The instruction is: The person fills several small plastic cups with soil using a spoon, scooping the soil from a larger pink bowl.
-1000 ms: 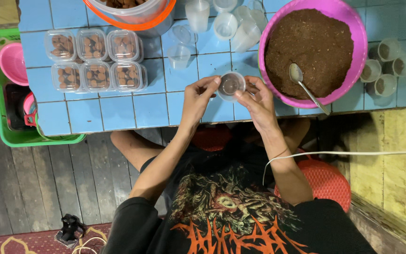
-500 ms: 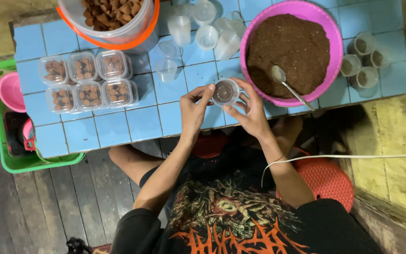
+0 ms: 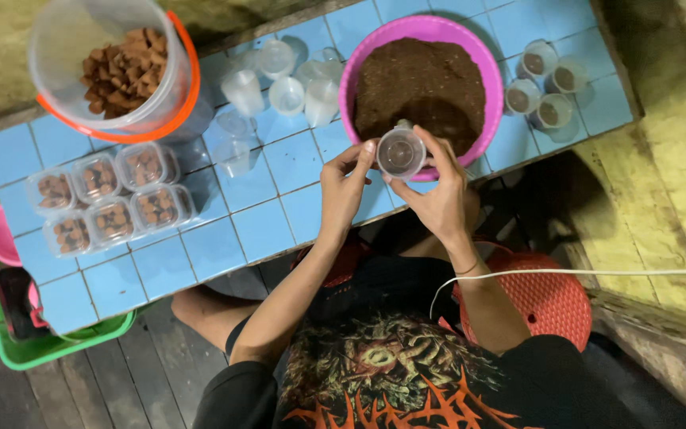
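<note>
Both my hands hold a small clear plastic cup [image 3: 400,153] at the near rim of a pink bowl [image 3: 346,89] full of brown powder [image 3: 422,75]. My left hand [image 3: 343,189] pinches the cup's left side with thumb and forefinger. My right hand [image 3: 441,200] wraps around it from below and from the right. The cup's top looks pale and see-through; I cannot tell what is inside. Just behind the cup, a grey spoon end [image 3: 403,125] pokes out of the powder.
On the blue tiled table [image 3: 224,230] are several empty clear cups [image 3: 279,87], lidded tubs of brown pieces [image 3: 109,199], and filled cups [image 3: 545,83] at the right. A clear bucket [image 3: 121,71] holds brown chunks. A green crate [image 3: 9,353] stands left, a red stool [image 3: 553,302] below.
The cup has moved from the table's front edge up to the bowl's rim. Its brown filling showed before; now its top looks pale. The spoon is mostly hidden behind it.
</note>
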